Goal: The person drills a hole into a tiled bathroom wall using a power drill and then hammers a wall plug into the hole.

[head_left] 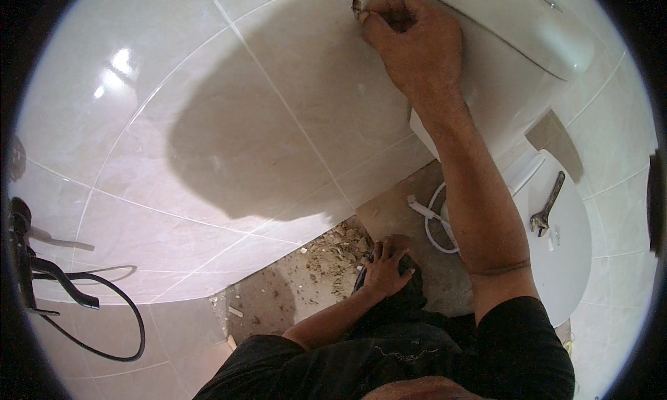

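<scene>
My right hand (425, 49) is raised to the tiled wall (229, 115), beside the white toilet tank (479, 73). Its thumb and fingers are pinched together at a small dark, rough-edged opening or fitting (356, 8) in the tile. What lies between the fingertips is too small and hidden to make out. Lower down, my left hand (389, 269) lies on my dark-clothed knee (411, 285) with its fingers spread, holding nothing.
An adjustable wrench (547, 204) lies on the closed white toilet lid (570, 261). A white bidet sprayer (420, 207) with its hose rests beside the toilet. Rubble (333, 257) covers part of the floor. A black tap (66, 278) with a hose juts out at far left.
</scene>
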`<state>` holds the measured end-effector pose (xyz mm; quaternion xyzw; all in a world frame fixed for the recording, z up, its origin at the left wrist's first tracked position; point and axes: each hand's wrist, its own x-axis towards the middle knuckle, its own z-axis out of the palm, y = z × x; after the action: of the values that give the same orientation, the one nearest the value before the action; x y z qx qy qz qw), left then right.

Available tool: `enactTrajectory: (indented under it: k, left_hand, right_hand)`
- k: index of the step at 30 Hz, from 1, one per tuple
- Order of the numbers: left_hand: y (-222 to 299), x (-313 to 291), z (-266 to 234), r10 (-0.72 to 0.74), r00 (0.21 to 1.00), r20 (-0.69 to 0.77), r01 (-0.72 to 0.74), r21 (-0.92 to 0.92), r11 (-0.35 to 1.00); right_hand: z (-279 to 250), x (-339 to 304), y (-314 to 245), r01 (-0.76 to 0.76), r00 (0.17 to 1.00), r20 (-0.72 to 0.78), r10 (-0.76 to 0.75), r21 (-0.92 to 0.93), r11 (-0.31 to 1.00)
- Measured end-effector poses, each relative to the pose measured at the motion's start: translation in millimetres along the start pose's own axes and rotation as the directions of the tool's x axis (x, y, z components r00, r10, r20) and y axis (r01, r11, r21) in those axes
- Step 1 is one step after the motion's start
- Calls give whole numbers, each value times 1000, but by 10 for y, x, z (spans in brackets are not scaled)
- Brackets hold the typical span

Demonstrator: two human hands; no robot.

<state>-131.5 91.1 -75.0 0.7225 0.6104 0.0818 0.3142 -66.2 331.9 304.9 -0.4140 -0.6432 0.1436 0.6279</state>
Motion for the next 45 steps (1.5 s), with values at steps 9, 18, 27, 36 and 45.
enactTrajectory:
  k: [9,18,27,36,45]
  left_hand:
    - [79,-57,-94,14,999,-49,-13,15,1000]
    - [-98,80,58,93,992,-86,-93,-1,996]
    - [-191,315,283,146,968,-204,-165,-82,983]
    - [-203,292,60,312,947,-76,-315,-38,948]
    - [318,115,94,276,959,60,-280,80,957]
  right_hand:
    - [-22,-11,-135,-83,996,52,75,190,978]
    - [-60,-404,150,7,999,40,-7,-18,1000]
    - [-1195,-2415,195,-84,959,273,77,12,996]
    - [-3565,-3983,12,-96,894,354,276,-450,888]
    - [-5861,-6907,573,-974,181,-843,507,-226,-29]
